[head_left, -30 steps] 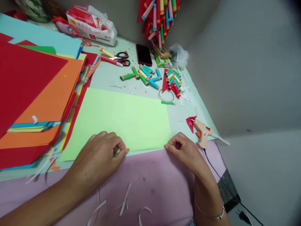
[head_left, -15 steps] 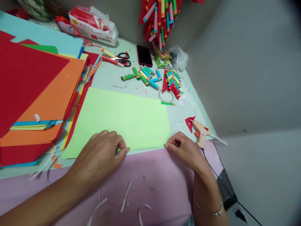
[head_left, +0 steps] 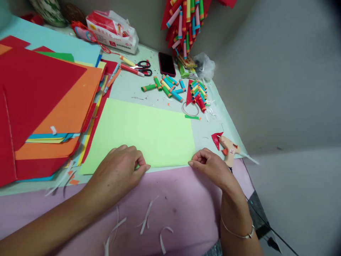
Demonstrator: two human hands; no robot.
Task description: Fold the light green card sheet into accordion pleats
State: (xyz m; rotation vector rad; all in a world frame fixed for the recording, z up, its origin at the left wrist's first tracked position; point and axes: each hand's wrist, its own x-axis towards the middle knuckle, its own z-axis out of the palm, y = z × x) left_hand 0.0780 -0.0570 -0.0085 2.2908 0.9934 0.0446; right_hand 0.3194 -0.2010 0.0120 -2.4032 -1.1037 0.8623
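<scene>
The left hand [head_left: 128, 163] has its grip closed, thumb against curled fingers, pinching the near edge of the light green sheet [head_left: 149, 131] partway along; the right hand [head_left: 206, 163] pinches that same edge at its near right corner, thumb and fingertips together. The one light green sheet lies along the near edge of the desk [head_left: 128, 90]; its long axis runs left to right, roughly with that edge (the left forearm covers part of its near left side).

Beyond the right hand, by the desk's right edge, is one glue gun [head_left: 229, 146], its nozzle pointing left over one red scrap [head_left: 215, 141]; past the sheet's far right corner lie one thin ring [head_left: 183, 108] and one green strip [head_left: 191, 117]; behind these sits a bundle of paper tubes [head_left: 198, 91], with more loose tubes [head_left: 167, 85] to its left, too crowded to count surely.

Toward the desk's far edge are one phone [head_left: 167, 64] and one pair of scissors [head_left: 137, 67], blades pointing left; one tissue pack [head_left: 113, 33] stands near the far left corner; a stack of coloured sheets [head_left: 55, 92] fills the left end.
</scene>
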